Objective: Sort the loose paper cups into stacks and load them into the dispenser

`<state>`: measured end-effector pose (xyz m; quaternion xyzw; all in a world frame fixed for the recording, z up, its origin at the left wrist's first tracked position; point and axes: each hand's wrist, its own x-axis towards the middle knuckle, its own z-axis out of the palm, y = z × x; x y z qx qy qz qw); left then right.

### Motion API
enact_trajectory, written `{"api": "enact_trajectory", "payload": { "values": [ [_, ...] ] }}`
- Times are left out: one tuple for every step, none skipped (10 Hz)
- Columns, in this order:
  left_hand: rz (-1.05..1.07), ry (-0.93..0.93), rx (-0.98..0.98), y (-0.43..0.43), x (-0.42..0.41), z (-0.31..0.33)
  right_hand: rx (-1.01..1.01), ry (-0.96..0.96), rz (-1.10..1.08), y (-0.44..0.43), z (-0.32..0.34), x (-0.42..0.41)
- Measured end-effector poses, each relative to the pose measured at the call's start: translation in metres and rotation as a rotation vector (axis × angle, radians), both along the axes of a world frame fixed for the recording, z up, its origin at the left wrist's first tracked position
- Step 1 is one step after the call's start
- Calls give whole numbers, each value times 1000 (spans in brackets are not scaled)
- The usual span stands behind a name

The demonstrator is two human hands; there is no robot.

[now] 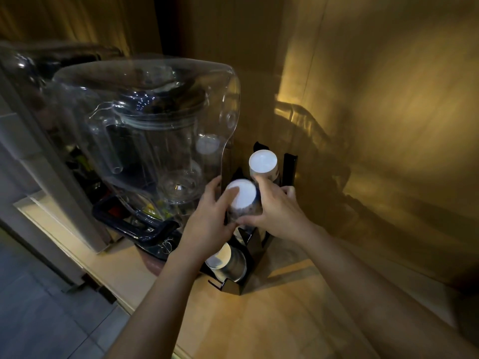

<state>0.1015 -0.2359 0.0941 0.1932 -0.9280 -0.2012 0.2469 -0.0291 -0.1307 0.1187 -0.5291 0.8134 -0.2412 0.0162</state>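
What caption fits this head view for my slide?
Both hands, left and right, seat an upside-down cup stack into the black dispenser beside a blender.

occl: hands hide mid cup stack [242, 200] sides | dispenser [255, 244] base dim

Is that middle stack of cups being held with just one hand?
No, both hands grip the middle cup stack: the left hand on its left side, the right hand on its right.
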Motion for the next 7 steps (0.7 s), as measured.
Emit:
{"api": "enact_trajectory", "payload": {
  "values": [
    [-46, -97, -104, 2, -1, -9, -22, 136, 77, 1, -11, -1],
    [-43, -64, -105, 3, -3, -8, -12, 282, 76, 2, -14, 0],
    [-28, -66, -119, 7, -5, -8, -14, 325, 55, 1, -13, 0],
    [-37, -83, -104, 6, -3, -7, 0, 334, 55, 2, -13, 3],
    [-45, -106, -62, 3, -3, -5, 18, 315, 57, 2, -11, 0],
    [-53, -121, -23, 2, -1, 6, 9, 280, 101, 7, -5, 3],
    [-36, -66, 45, 3, -2, 20, -205, 156, 2, 20, 6, -5]
  ]
}}
